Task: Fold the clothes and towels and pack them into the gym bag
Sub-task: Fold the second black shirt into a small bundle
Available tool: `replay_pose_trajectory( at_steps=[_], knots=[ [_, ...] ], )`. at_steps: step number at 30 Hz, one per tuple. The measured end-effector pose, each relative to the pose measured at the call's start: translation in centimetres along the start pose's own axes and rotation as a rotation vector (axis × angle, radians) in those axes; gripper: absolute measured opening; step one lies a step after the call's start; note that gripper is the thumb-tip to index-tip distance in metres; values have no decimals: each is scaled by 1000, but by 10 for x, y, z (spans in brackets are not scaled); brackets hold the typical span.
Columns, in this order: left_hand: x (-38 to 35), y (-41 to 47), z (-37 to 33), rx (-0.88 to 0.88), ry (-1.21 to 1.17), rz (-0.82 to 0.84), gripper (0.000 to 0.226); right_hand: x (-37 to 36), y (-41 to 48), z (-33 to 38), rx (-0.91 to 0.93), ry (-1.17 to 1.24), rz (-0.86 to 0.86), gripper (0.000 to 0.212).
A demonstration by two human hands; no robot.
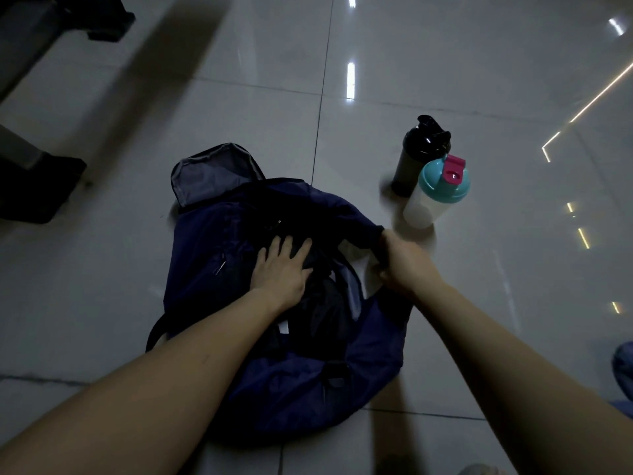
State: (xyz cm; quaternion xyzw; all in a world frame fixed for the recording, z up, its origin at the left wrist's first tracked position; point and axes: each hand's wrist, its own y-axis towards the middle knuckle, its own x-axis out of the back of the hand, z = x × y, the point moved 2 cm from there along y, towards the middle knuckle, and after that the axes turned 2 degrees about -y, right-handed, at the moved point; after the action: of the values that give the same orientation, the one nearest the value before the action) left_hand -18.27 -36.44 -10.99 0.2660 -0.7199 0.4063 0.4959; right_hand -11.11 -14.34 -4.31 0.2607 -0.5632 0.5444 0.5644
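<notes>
A navy gym bag [308,389] lies open on a glossy tiled floor [102,286] in dim light, its grey-lined flap [212,173] thrown back at the far end. The person's left hand [279,269] lies flat on dark clothing [318,303] that fills the bag's mouth, fingers straight and spread. The right hand [399,260] has its fingers curled tight round the near-right edge of the bag's opening. A strip of pale fabric [359,265] shows inside the bag just beside that hand; whether it is a towel or lining cannot be told.

The bag looks to be thin, limp cloth that sags and creases, so it will likely give no support of its own. The held rim seems the best place to grip it to keep the mouth wide. The clothing appears soft and light and should compress under a flat palm rather than need a pinch.

Two shaker bottles stand touching on the floor just beyond the right hand: a black one [419,156] and a translucent one with a teal lid [435,197].
</notes>
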Motion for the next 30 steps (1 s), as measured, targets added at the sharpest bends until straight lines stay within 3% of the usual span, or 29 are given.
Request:
replay_pose_trajectory(
  at_steps=[4,7,11,16,18,20,23,25,28,30],
  knots=[
    [13,-4,2,-21,-83,64,68,2,-12,16,56,-189,-150,30],
    [18,-33,-3,-46,-108,61,87,10,-20,29,102,-177,-223,32],
    [1,-58,-14,-31,56,204,122,7,-25,32,53,-191,-158,34],
    [3,-56,-20,-46,258,294,134,30,-19,55,121,-280,-372,36],
    [8,-54,-18,-61,263,329,133,42,-3,76,236,-286,-417,40],
    [18,-52,-12,-89,214,298,118,48,24,99,355,-231,-363,50],
    [35,-44,2,-115,100,18,87,50,71,130,441,-216,-262,67],
    [38,-33,13,-121,83,-62,88,48,100,144,456,-281,-201,59],
    [31,-22,23,-117,162,97,102,45,128,156,490,-326,-125,24],
    [26,-17,23,-122,239,165,102,46,143,160,486,-277,-100,21]
  ],
)
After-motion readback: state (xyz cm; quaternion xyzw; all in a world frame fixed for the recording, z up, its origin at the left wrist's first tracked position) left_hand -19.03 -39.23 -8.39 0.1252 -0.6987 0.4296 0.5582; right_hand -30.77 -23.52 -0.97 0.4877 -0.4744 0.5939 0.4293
